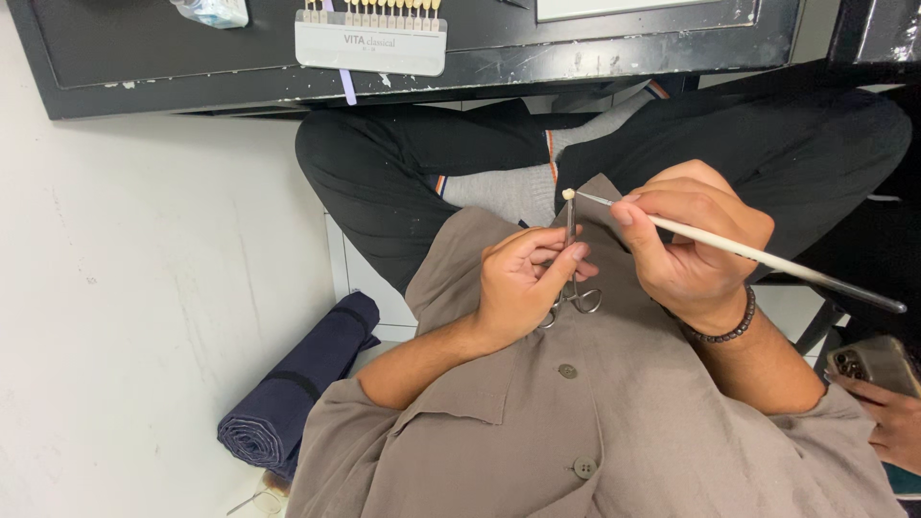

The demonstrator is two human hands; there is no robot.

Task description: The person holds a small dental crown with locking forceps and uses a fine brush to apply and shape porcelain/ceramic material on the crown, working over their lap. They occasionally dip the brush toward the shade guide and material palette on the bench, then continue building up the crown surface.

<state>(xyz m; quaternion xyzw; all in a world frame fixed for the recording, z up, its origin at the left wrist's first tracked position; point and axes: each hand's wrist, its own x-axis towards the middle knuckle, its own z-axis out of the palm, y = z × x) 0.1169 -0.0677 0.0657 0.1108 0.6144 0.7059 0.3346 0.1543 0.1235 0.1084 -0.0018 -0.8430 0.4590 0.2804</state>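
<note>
The left hand point(523, 283) pinches slim steel ring-handled forceps point(572, 259) upright, their tips clamping a tiny cream tooth-shaped piece point(568, 194) above the lap. The right hand point(693, 245) curls its fingers around a long, thin pale-handled brush point(748, 252), its fine point touching that piece. A rolled navy cloth point(302, 384) lies on the smooth white surface nearby.

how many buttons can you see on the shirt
2: one button at mid-chest just below the left hand, and another button lower down the shirt front. More may be hidden behind the hands or out of frame.
</note>
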